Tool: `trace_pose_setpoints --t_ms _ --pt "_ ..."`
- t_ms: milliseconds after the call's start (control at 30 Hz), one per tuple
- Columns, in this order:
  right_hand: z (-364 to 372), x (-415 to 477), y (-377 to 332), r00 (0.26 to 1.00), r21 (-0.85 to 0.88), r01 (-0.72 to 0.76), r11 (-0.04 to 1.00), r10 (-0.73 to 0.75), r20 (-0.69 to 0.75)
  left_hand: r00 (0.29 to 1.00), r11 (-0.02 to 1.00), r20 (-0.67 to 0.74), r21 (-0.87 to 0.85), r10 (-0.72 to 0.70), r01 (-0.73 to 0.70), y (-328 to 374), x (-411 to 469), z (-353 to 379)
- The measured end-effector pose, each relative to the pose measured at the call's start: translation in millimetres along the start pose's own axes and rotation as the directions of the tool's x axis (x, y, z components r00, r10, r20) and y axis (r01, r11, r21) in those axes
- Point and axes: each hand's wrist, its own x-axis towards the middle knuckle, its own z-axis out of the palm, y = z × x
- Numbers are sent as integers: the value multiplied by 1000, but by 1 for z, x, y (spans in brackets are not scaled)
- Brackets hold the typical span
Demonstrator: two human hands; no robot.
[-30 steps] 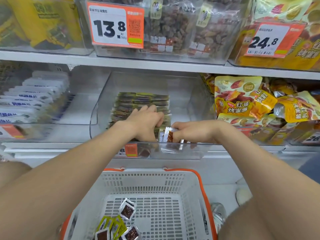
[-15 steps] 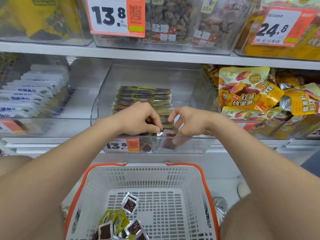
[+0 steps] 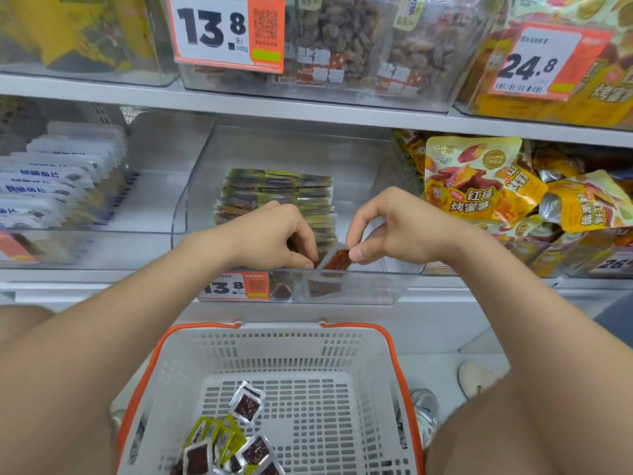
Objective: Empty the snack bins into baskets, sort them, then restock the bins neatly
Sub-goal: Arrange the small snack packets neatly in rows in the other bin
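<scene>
A clear plastic bin (image 3: 370, 289) on the middle shelf holds neat rows of small yellow-edged snack packets (image 3: 277, 190). Both my hands are inside its front part. My right hand (image 3: 397, 228) pinches one small packet with a dark red window (image 3: 337, 260) between thumb and fingers, tilted on edge. My left hand (image 3: 274, 234) has its fingers curled down against the front of the packet row, touching the same spot; its fingertips are partly hidden. Below, a white basket with an orange rim (image 3: 342, 347) holds a few loose packets (image 3: 246, 406) at its near left.
Left bin holds white-and-blue packets (image 3: 51, 180). Right bin is heaped with yellow sweet-potato bags (image 3: 469, 180). Upper shelf bins carry price tags 13.8 (image 3: 226, 29) and 24.8 (image 3: 537, 60). A grey shoe (image 3: 421, 409) and white shoe (image 3: 476, 378) stand on the floor by the basket.
My hands came together at the bin's front. The right hand now holds a single red-window packet tipped up on edge beside the left fingers. The view dipped slightly.
</scene>
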Motion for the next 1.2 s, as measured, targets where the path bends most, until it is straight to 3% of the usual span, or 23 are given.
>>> trace_pose_setpoints --t_ms 100,167,300,367,400,567,667,800,867,933,1033,1200 --pt "-2 -8 1 997 81 68 994 -66 -37 1000 998 -7 -67 -1 0 5 -1 0" --pt "1 -9 4 987 108 121 987 -108 -117 1000 970 26 -244 -14 20 12 -3 -4" --pt "1 -11 5 921 106 300 948 -259 -291 994 732 107 -675 -20 87 21 -11 -15" --pt "0 -14 7 897 146 351 925 -287 -337 994 622 101 -776 -36 101 22 -16 -17" --pt "1 -15 8 889 147 360 922 -291 -353 996 614 69 -785 -50 85 22 -18 -16" --pt "7 -19 8 919 77 292 953 -257 -297 975 699 -119 -713 -187 47 30 -22 -12" --pt "11 -16 9 945 -94 236 967 -251 -211 965 711 -125 -699 -229 78 37 -23 -8" --pt "11 -9 12 927 -305 158 939 -247 -281 963 664 -80 -739 -256 116 39 -20 -2" --pt "4 -9 12 933 -353 102 930 -213 -291 965 811 -106 -568 -241 140 31 -18 -1" --pt "-2 -10 14 951 -295 83 952 -165 -263 974 938 -113 -312 -197 153 25 -17 0" --pt "-2 -10 14 981 -219 74 973 -110 -159 984 958 -53 -245 -169 151 21 -16 4" --pt "21 7 11 999 -323 49 945 -48 11 986 980 5 -107 -169 169 12 -3 4"
